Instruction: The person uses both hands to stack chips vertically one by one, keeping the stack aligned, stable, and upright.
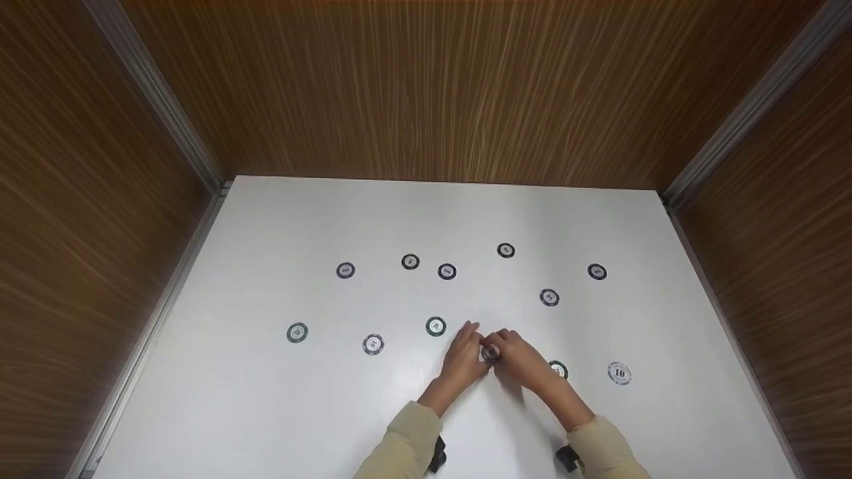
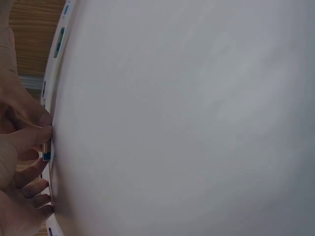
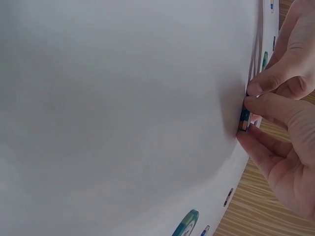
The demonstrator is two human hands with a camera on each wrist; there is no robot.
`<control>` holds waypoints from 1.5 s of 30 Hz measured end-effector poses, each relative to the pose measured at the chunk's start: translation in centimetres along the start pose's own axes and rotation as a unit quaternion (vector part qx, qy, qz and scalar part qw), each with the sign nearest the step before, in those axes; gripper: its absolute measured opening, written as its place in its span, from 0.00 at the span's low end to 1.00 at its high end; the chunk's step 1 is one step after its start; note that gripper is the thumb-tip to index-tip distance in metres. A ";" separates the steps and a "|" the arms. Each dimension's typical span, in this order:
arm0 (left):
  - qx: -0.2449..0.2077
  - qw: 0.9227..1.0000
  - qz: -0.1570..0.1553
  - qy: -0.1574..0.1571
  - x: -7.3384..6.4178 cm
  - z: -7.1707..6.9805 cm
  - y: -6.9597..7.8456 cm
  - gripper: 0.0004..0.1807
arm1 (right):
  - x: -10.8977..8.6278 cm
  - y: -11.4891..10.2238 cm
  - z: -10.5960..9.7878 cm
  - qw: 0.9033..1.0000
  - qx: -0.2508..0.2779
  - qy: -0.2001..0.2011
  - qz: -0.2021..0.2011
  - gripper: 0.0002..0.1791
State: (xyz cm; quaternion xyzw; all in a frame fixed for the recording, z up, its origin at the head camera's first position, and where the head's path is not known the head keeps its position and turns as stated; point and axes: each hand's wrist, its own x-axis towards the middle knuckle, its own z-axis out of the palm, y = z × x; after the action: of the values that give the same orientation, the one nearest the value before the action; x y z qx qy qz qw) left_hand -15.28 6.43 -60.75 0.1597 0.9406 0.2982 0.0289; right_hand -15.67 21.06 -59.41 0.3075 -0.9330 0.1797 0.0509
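Both hands meet over the white table around a small stack of poker chips (image 1: 490, 352). My left hand (image 1: 464, 357) holds its left side, the thumb on the stack and the other fingers stretched forward. From the right, my right hand (image 1: 523, 359) pinches the same stack between thumb and fingers. In the right wrist view the stack (image 3: 244, 118) shows its blue and orange edge near the tabletop, with both thumbs close together on it. The left wrist view shows the stack's edge (image 2: 47, 150) between the left thumb and fingers. Fingers hide much of the stack.
A green-rimmed chip (image 1: 436, 326) lies left of the hands, another (image 1: 558, 370) partly behind the right wrist. Several single chips lie flat farther off, including a white "10" chip (image 1: 619, 373) at right. Wood-grain panels (image 1: 426, 93) enclose the white table (image 1: 266, 412) at back and sides.
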 end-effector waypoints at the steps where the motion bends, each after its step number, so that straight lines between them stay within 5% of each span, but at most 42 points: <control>1: -0.001 1.000 -0.002 0.000 0.0 0.0 0.0 0.19 | 0.0 0.0 0.0 1.000 0.003 0.000 0.001 0.19; 14: 0.014 1.000 0.019 0.014 -0.1 0.2 -0.2 0.19 | -0.4 0.1 -0.3 0.999 0.033 -0.008 0.027 0.19; 20: 0.011 0.999 0.029 0.008 0.0 0.1 -0.5 0.19 | -1.4 0.4 -1.3 0.996 0.030 0.006 0.078 0.19; 33: -0.011 1.000 0.010 -0.007 0.2 -0.1 -0.4 0.20 | -4.8 3.7 -4.2 0.975 0.055 -0.024 0.215 0.24; 45: 0.011 1.000 0.017 0.005 0.2 0.0 -0.4 0.20 | -7.2 4.2 -4.6 0.957 0.045 -0.072 0.279 0.22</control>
State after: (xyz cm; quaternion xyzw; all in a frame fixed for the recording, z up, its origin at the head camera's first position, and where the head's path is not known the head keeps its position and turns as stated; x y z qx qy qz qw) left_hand -15.57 6.22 -60.95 0.1747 0.9411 0.2889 0.0177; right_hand -12.41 29.91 -57.86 0.0491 -0.9739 0.2055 -0.0825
